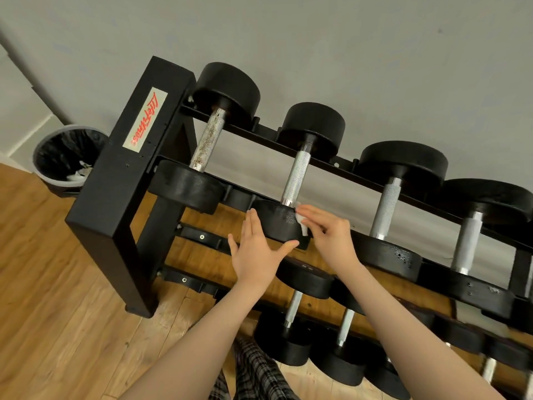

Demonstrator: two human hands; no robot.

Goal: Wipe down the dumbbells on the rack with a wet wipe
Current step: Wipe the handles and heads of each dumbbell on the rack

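Slippage threatens if the right hand (328,238), pinching the small white wet wipe (301,222) against the second black round-headed dumbbell (284,223) on the black steel rack (121,180), shoves past the flat, open-fingered left hand (256,255) bracing its near head.

Grey wall over a wood floor

A plain grey wall (317,39) fills the frame from 10 to 3 o'clock. Warm wood-plank floor (52,298) lies at 7 to 9 o'clock. A bin (67,160) with a black liner stands at 9 o'clock, near the wall, scraps of white inside.
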